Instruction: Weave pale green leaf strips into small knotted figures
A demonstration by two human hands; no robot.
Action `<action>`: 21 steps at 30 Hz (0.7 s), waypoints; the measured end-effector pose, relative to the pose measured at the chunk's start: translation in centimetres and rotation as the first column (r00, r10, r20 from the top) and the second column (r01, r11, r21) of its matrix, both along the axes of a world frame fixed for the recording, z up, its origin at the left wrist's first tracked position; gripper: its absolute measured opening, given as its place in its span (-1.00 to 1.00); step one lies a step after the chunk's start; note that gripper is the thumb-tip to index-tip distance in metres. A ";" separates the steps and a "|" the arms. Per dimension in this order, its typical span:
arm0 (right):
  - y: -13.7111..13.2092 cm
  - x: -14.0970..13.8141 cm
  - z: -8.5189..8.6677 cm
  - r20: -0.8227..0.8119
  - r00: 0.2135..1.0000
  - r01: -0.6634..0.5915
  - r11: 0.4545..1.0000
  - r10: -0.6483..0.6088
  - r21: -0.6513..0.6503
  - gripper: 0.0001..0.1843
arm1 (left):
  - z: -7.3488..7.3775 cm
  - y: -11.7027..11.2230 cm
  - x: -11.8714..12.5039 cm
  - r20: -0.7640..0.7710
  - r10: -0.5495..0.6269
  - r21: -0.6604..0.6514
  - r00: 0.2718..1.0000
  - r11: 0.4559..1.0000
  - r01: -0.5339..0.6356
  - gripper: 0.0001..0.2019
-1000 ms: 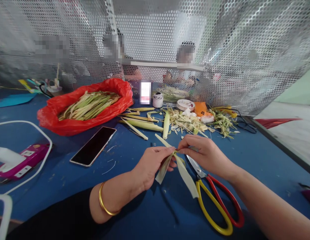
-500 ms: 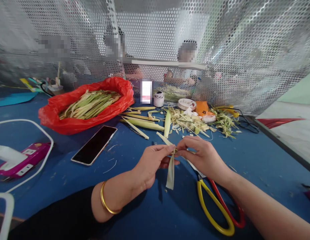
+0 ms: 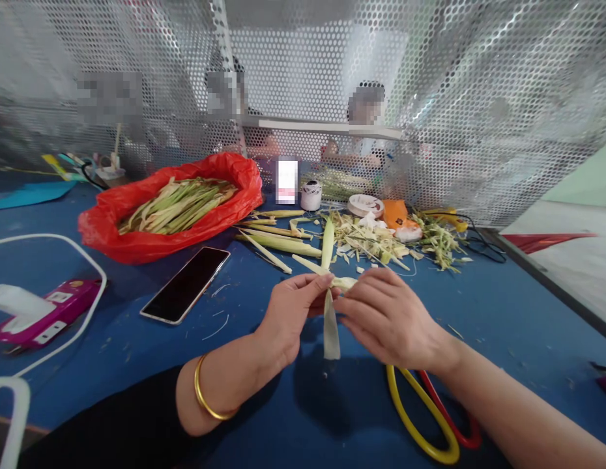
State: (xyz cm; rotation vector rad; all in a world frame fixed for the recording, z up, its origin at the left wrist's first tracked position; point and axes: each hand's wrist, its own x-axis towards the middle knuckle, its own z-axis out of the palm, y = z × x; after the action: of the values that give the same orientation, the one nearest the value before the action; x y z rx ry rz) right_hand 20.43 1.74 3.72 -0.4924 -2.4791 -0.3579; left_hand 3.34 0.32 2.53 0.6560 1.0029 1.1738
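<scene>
A pale corn husk strip hangs down between my hands, with more husk pieces crossing above it. My left hand, a gold bangle on its wrist, pinches the husk where the strips meet, thumb on top. From the right, my right hand closes its fingers round another part of the husk, which is partly hidden behind them. Scissors with one yellow and one red handle lie on the blue table under my right wrist; their blades are covered by the hand.
A red plastic bag full of husks stands back left, a dark phone before it. Behind my hands lie husk strips, husk scraps, a tape roll and a thread spool. A purple power strip lies left. People sit beyond the perforated screen.
My right hand has turned and its fingers have folded further over the husk. The husk piece between my hands now lies sideways, and the joined strips have shifted slightly left.
</scene>
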 end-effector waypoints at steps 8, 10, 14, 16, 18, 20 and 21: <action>-0.7 -0.8 -1.4 -0.022 0.999 0.049 0.987 -0.047 0.152 -0.75 | 0.5 -0.5 0.4 0.054 -0.049 -0.022 0.997 0.998 0.051 -0.76; -0.7 -0.7 -1.5 -0.087 0.995 0.052 0.990 -0.041 0.128 -0.73 | 0.7 -0.6 0.4 0.087 -0.067 0.000 0.994 0.998 0.067 -0.75; -0.9 -0.6 -1.5 -0.075 0.997 -0.020 0.988 0.032 0.151 -0.74 | 0.6 -0.6 0.5 0.065 -0.041 0.040 0.997 0.998 0.039 -0.72; -1.0 -0.7 -1.4 -0.068 0.996 -0.040 0.987 0.051 0.153 -0.75 | 0.4 -0.7 0.6 0.035 -0.006 0.049 0.999 0.999 0.004 -0.73; -1.1 -0.7 -1.1 -0.066 0.996 -0.057 0.989 0.067 0.139 -0.74 | 0.2 -0.8 0.7 0.006 0.030 0.053 1.000 0.998 -0.030 -0.73; -1.2 -0.7 -0.9 -0.039 0.996 -0.078 0.989 0.083 0.129 -0.74 | 0.2 -0.9 0.8 -0.013 0.061 0.056 0.998 0.997 -0.061 -0.73; -1.2 -0.7 -0.9 -0.011 0.996 -0.088 0.988 0.090 0.131 -0.74 | 0.2 -0.9 0.8 -0.019 0.064 0.056 0.998 0.996 -0.062 -0.74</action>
State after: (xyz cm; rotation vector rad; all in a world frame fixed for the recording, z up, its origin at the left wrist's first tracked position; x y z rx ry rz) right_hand 19.69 0.51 2.85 -0.3285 -2.4333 -0.4735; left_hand 4.15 -0.57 2.71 0.6859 1.0174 1.2562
